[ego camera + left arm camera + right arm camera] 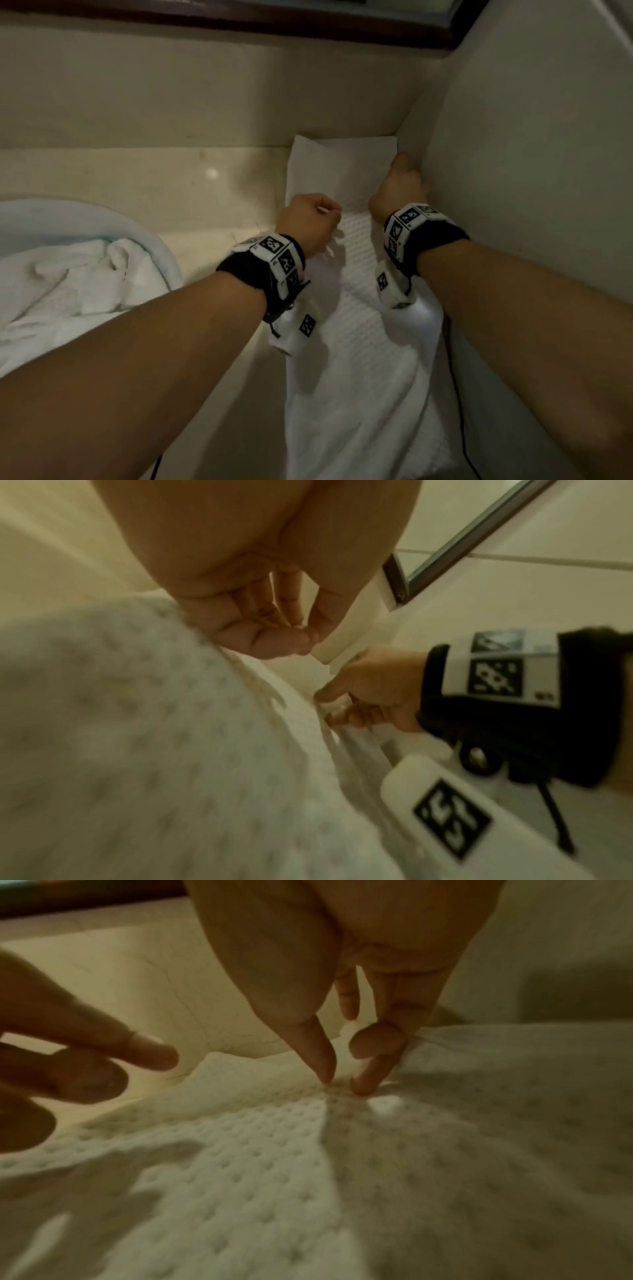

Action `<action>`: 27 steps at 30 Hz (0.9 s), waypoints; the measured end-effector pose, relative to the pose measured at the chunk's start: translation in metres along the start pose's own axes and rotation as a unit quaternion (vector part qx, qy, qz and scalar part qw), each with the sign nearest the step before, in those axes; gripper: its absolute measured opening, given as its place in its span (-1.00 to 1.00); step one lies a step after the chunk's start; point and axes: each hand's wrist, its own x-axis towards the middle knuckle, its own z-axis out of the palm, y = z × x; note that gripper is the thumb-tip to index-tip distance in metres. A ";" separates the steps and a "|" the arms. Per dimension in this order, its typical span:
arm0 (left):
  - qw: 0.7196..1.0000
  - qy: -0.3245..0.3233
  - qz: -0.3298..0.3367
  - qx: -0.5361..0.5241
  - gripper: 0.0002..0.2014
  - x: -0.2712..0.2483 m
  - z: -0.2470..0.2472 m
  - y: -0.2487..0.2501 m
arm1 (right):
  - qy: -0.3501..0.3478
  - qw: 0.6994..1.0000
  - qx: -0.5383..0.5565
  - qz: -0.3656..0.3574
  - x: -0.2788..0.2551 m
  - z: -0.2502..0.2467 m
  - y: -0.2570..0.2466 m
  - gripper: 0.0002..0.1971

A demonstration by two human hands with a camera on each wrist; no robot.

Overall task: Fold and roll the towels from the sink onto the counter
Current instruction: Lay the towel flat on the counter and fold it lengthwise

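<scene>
While more towels (68,274) wait crumpled in the sink (161,246) at left, one towel (359,342) lies in a long strip on the worktop (137,178) — left hand (308,222) pinching its edge, right hand (400,188) pinching its far corner; rolling not begun.

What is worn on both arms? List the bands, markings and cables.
Both forearms are bare, with no sleeves. Each wrist carries a black band ringed with white blocks printed with black square markers. A white marked camera housing hangs below each wrist. A thin black cable trails from the right band.
</scene>
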 end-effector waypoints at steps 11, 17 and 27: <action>0.999 -0.018 -0.030 -0.016 -0.72 0.071 -0.008 0.028 | 0.045 0.994 0.096 0.024 0.006 -0.004 0.011 -0.67; 0.983 -0.046 -0.031 0.175 -0.54 0.107 -0.014 0.032 | 0.061 0.983 0.157 0.073 0.015 0.002 0.010 -0.60; 0.923 -0.003 0.023 0.385 -0.53 0.113 -0.040 0.029 | 0.115 0.964 0.235 0.040 0.025 0.008 -0.002 -0.65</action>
